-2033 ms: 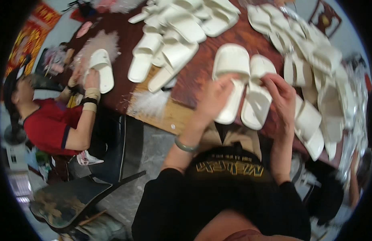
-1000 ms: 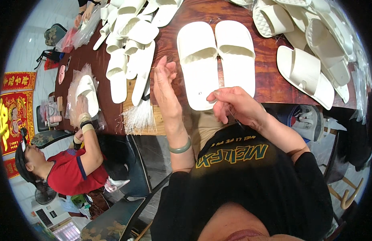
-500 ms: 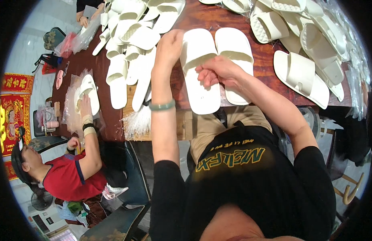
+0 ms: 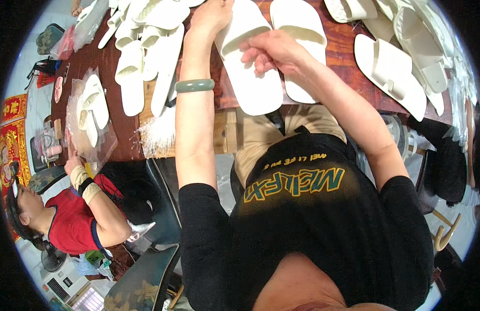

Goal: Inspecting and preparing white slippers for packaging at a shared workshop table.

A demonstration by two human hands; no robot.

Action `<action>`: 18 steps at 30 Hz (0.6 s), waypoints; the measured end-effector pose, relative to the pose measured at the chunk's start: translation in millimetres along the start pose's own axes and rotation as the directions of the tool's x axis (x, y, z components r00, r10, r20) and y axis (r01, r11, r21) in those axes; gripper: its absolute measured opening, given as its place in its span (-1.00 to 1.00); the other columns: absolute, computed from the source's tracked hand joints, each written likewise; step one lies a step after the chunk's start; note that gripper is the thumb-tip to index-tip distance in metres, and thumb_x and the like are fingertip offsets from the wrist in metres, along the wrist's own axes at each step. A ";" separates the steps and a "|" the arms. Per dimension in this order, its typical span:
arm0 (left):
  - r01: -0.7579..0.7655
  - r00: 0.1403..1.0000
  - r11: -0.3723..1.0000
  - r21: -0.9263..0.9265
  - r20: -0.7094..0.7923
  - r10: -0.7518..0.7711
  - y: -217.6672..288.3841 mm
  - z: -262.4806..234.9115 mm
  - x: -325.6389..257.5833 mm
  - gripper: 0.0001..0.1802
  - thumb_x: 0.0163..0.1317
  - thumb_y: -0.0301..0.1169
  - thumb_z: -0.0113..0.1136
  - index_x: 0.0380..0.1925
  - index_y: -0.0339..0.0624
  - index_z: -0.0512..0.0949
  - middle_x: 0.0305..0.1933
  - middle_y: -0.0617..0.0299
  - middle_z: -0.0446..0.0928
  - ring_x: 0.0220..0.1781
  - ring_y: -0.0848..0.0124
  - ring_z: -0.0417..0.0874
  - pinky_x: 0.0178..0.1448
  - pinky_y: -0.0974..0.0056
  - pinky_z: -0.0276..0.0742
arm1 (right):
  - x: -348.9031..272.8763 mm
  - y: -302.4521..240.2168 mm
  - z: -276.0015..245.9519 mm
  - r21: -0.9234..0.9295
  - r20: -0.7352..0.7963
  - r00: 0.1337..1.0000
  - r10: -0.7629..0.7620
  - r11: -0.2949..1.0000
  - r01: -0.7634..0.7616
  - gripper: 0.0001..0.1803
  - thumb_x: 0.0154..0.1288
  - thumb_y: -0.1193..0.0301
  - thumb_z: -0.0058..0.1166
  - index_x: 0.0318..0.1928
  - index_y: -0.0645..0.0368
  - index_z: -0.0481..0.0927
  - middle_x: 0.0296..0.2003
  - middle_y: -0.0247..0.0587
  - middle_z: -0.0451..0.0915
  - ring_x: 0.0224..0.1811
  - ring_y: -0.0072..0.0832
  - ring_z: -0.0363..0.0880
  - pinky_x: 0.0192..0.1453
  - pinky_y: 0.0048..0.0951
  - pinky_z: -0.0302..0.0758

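Indoors | red-brn tbl (image 4: 339,49) | wht slippers (image 4: 256,85) atop | red posters (image 4: 14,150), fan (image 4: 53,257) L

Left hand (image 4: 211,19) cut by the top edge; grip unclear. Slipper (image 4: 255,90) under right hand (image 4: 273,52): toe cropped, middle partly covered.

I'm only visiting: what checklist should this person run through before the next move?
1. Left slipper and right slipper side by side: ok.
2. Left hand at the left slipper's far end: ok.
3. Left hand's grip firm: cannot tell, fingertips hidden.
4. Left slipper fully uncovered: not ok, the right hand is over it.
5. Co-worker's hand clear of both slippers: ok.
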State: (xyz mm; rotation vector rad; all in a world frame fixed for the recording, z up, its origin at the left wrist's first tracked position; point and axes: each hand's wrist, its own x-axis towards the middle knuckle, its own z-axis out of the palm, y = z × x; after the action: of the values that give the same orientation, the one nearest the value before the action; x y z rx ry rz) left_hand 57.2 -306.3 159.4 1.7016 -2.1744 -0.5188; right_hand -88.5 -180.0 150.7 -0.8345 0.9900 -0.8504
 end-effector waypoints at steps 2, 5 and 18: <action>0.015 0.996 0.996 0.090 0.088 -0.023 7.7 -1.7 15.0 -0.40 0.21 0.04 -0.07 -0.22 -0.38 0.57 -0.19 -0.13 0.58 -0.12 0.09 0.60 -0.02 0.13 0.43 | 0.7 -0.9 2.7 0.020 -0.024 0.999 0.023 1.000 -0.022 -0.66 0.34 0.43 -0.21 -0.05 0.51 0.41 -0.45 -0.07 0.61 -0.75 -0.58 0.47 -0.63 -0.52 0.55; -0.041 0.972 0.991 0.124 0.233 0.011 15.0 1.0 22.5 -0.41 0.20 -0.01 -0.02 -0.25 -0.46 0.55 -0.25 -0.10 0.60 -0.19 0.15 0.61 -0.08 0.15 0.46 | 0.4 -0.9 3.9 0.013 -0.035 0.999 0.028 1.000 -0.027 -0.66 0.34 0.43 -0.21 -0.05 0.50 0.41 -0.46 -0.09 0.61 -0.77 -0.60 0.43 -0.64 -0.52 0.54; 0.038 0.998 0.905 -0.424 0.069 -0.010 -2.9 6.3 14.6 -0.66 0.16 -0.21 0.13 -0.34 -0.31 0.60 -0.42 0.12 0.59 -0.42 0.42 0.54 -0.31 0.33 0.43 | -1.7 -3.5 5.9 0.098 -0.053 0.998 0.036 0.995 -0.031 -0.72 0.28 0.51 -0.28 -0.10 0.46 0.37 -0.40 0.00 0.58 -0.75 -0.52 0.43 -0.64 -0.47 0.51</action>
State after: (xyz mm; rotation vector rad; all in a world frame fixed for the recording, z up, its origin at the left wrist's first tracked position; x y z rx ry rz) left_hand 53.3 -320.6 153.0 1.4869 -1.8994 -0.9873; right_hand -84.3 -178.8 156.2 -0.7131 0.9997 -0.8890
